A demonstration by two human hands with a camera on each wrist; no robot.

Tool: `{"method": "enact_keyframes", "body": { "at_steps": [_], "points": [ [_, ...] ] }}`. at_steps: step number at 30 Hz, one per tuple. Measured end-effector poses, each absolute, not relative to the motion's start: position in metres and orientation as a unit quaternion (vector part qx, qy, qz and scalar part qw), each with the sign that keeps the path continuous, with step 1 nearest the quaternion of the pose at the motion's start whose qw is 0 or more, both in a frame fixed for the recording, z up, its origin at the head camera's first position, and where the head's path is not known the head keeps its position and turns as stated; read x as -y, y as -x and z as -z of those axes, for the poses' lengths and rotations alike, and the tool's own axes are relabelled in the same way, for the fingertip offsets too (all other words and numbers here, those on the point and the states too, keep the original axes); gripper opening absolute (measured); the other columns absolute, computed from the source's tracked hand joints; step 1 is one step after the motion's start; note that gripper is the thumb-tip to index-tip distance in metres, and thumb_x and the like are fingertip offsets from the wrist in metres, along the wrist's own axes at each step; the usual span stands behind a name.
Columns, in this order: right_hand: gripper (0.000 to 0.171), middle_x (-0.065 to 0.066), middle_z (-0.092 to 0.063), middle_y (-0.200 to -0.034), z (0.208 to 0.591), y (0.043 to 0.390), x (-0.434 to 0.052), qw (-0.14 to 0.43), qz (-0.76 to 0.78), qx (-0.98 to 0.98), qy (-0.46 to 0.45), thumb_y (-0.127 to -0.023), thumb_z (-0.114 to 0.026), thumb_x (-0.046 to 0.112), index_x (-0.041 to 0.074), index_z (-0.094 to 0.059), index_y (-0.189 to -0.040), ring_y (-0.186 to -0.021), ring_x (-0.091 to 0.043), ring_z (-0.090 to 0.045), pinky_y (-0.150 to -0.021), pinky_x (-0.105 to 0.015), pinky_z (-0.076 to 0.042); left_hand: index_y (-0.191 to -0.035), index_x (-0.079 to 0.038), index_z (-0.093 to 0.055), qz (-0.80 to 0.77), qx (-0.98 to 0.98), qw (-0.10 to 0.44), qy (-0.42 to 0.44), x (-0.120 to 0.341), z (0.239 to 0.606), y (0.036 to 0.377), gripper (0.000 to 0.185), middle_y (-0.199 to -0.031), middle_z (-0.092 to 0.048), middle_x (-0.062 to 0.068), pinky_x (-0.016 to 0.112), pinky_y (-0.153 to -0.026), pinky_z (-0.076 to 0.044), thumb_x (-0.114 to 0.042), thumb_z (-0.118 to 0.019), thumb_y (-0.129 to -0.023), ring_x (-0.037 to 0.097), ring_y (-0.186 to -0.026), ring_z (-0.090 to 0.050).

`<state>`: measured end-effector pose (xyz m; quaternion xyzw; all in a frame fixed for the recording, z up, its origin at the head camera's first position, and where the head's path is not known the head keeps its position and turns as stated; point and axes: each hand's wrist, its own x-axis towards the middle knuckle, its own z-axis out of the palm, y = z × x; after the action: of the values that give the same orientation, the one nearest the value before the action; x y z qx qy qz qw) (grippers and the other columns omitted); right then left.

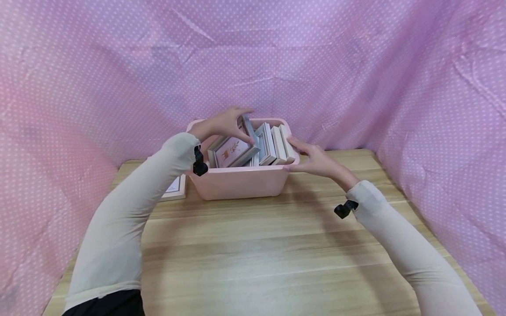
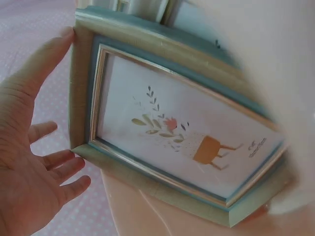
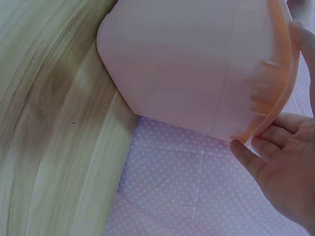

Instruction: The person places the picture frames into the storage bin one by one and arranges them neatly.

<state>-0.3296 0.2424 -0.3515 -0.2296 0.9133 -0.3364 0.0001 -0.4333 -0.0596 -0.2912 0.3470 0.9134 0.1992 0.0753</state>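
Note:
A pink plastic bin [image 1: 241,184] stands on the table, full of picture frames on edge. My left hand [image 1: 226,124] reaches over the bin and grips the end of a tilted picture frame [image 1: 234,150] between thumb and fingers. In the left wrist view this frame [image 2: 83,88] has a grey-green border and a print of an orange animal with leaves. My right hand [image 1: 314,159] holds the bin's right rim. The right wrist view shows its fingers [image 3: 268,145] bent against the rim.
Grey and cream picture frames [image 1: 265,142] lean side by side in the bin's right half. Another light frame [image 1: 174,188] lies on the wooden table [image 1: 253,250] left of the bin, partly behind my left arm. Pink dotted cloth [image 1: 253,57] hangs behind and at the sides.

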Motion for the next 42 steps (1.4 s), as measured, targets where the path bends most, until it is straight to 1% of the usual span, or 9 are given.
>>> {"method": "enact_keyframes", "body": {
  "at_steps": [5,10,18,25,31,34,37,39,42],
  "points": [
    [0.096,0.0,-0.029,-0.152,0.349,0.33,-0.243,-0.005,0.337,-0.912,0.235,-0.068,-0.078,0.05,0.019,-0.033,-0.146,-0.134,-0.014,-0.038,-0.107,-0.034,-0.04,-0.15,-0.011,-0.022,-0.206,-0.913,0.08,-0.343,0.06,0.292,0.431,0.111,-0.152,-0.021,0.018,0.05,-0.112,-0.028,-0.053,-0.08,-0.064,0.033,-0.138,-0.025],
    [0.096,-0.002,-0.029,-0.152,0.348,0.328,-0.242,0.001,0.342,-0.909,0.239,-0.068,-0.078,0.049,0.017,-0.032,-0.146,-0.136,-0.016,-0.036,-0.107,-0.036,-0.039,-0.144,-0.011,-0.036,-0.194,-0.914,0.094,-0.344,0.057,0.288,0.426,0.099,-0.149,-0.024,0.02,0.049,-0.108,-0.034,-0.049,-0.081,-0.065,0.034,-0.132,-0.033],
    [0.096,0.0,-0.029,-0.152,0.349,0.328,-0.243,0.003,0.335,-0.914,0.229,-0.068,-0.078,0.05,0.019,-0.032,-0.147,-0.133,-0.015,-0.039,-0.107,-0.034,-0.039,-0.118,-0.013,-0.066,-0.178,-0.891,0.153,-0.389,0.037,0.279,0.412,0.053,-0.121,-0.061,0.006,0.037,-0.093,-0.05,-0.034,-0.081,-0.071,0.019,-0.103,-0.061],
    [0.095,0.0,-0.029,-0.152,0.348,0.328,-0.241,0.005,0.342,-0.91,0.236,-0.069,-0.077,0.05,0.018,-0.033,-0.146,-0.136,-0.014,-0.035,-0.108,-0.034,-0.038,-0.105,-0.016,-0.073,-0.118,-0.892,0.153,-0.41,0.024,0.28,0.405,0.038,-0.142,-0.047,0.007,0.034,-0.097,-0.044,-0.033,-0.081,-0.071,0.018,-0.115,-0.05],
    [0.096,0.001,-0.028,-0.152,0.35,0.328,-0.239,0.007,0.342,-0.91,0.236,-0.068,-0.077,0.052,0.018,-0.032,-0.147,-0.135,-0.012,-0.036,-0.108,-0.031,-0.038,-0.092,-0.009,-0.073,-0.134,-0.881,0.17,-0.421,0.029,0.272,0.402,0.019,-0.093,-0.067,0.003,0.025,-0.074,-0.049,-0.015,-0.077,-0.074,0.016,-0.082,-0.056],
    [0.095,0.0,-0.029,-0.152,0.351,0.329,-0.239,0.003,0.339,-0.91,0.236,-0.069,-0.077,0.05,0.018,-0.032,-0.147,-0.134,-0.015,-0.038,-0.108,-0.034,-0.038,-0.102,-0.015,-0.071,-0.123,-0.872,0.186,-0.435,0.037,0.267,0.403,0.03,-0.085,-0.068,0.001,0.023,-0.073,-0.048,-0.011,-0.076,-0.072,0.014,-0.08,-0.054],
    [0.094,-0.001,-0.03,-0.152,0.35,0.329,-0.24,0.001,0.336,-0.912,0.234,-0.069,-0.078,0.048,0.018,-0.033,-0.146,-0.135,-0.018,-0.038,-0.108,-0.037,-0.037,-0.103,-0.019,-0.071,-0.121,-0.869,0.231,-0.421,0.046,0.266,0.404,0.034,-0.09,-0.071,0.0,0.026,-0.083,-0.049,-0.011,-0.079,-0.071,0.014,-0.092,-0.054],
    [0.093,-0.002,-0.029,-0.152,0.35,0.329,-0.24,0.001,0.336,-0.912,0.235,-0.07,-0.078,0.046,0.019,-0.033,-0.146,-0.135,-0.019,-0.037,-0.109,-0.038,-0.037,-0.127,-0.028,-0.058,-0.157,-0.854,0.265,-0.419,0.051,0.268,0.403,0.065,-0.096,-0.072,0.005,0.029,-0.086,-0.051,-0.006,-0.08,-0.07,0.017,-0.098,-0.058],
    [0.092,-0.002,-0.03,-0.152,0.35,0.33,-0.241,0.003,0.336,-0.912,0.235,-0.07,-0.079,0.046,0.019,-0.034,-0.146,-0.136,-0.02,-0.036,-0.109,-0.04,-0.037,-0.14,-0.032,-0.043,-0.215,-0.827,0.296,-0.426,0.056,0.273,0.402,0.083,-0.111,-0.067,0.009,0.034,-0.089,-0.051,0.001,-0.077,-0.071,0.025,-0.104,-0.059]
  ]
}}
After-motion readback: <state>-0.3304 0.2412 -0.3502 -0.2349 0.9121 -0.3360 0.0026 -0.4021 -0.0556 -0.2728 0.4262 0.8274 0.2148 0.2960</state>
